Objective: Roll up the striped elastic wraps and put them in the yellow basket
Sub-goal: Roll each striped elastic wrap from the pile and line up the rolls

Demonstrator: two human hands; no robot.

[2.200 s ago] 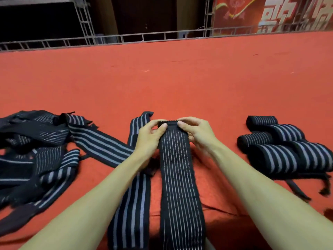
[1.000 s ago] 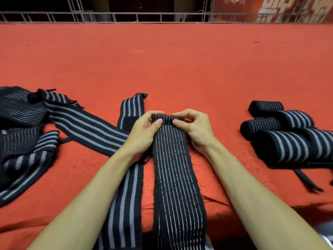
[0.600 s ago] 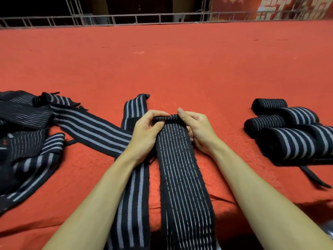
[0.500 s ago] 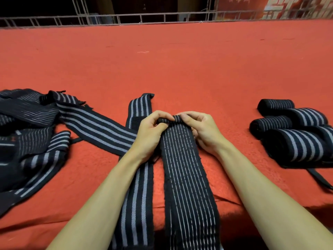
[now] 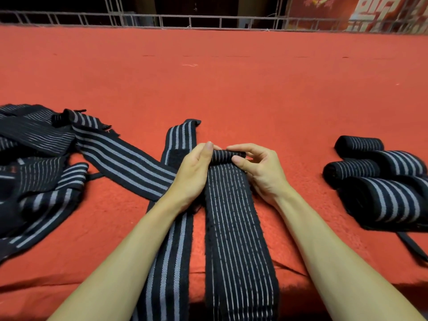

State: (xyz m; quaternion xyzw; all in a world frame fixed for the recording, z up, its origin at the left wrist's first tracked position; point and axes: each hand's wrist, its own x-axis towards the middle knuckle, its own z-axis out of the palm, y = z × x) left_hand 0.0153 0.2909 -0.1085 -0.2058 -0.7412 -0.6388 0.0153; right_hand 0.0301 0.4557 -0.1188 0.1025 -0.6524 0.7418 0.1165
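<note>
**Loose wraps, heap** (image 5: 34, 163). Far left of the red-covered bench (image 5: 231, 89). Several striped elastic wraps, unrolled and overlapping, not yet dealt with.

**Broad-striped wrap, diagonal** (image 5: 120, 158). Flat, running from the heap toward the centre. Its right end passes under the left wrist.

**Broad-striped wrap, lengthwise** (image 5: 171, 262). Flat, running from the near edge to just left of the hands and partly covered by the left forearm. Unrolled.

**Left hand** (image 5: 194, 174). Grip pinching: the thumb lies along the left end of the small roll and the fingers are curled behind it, mostly hidden.

**Fine-striped wrap** (image 5: 234, 228). The piece in work, at the centre between the two forearms. Its far end is wound into a short, tight roll (image 5: 225, 156) held between both hands. The remaining length lies flat and straight back to the near edge.
- Change: a moment ago this end was only a flat fold pressed to the cloth; it is now a rounded roll, raised a little between the thumbs.
- Judgement: the roll is started and seated, and nearly the whole strip is left to wind toward the person.

**Right hand** (image 5: 261, 172). Grip pinching: the thumb and forefinger hold the right end of the roll, with the other fingers loosely bent beside it.

**Rolled wraps, group** (image 5: 382, 181). Right side, well apart from the hands. Finished rolls lie touching one another, with a thin strap trailing toward the near edge. They are not yet in any basket.

**Yellow basket.** Not in view.
</note>
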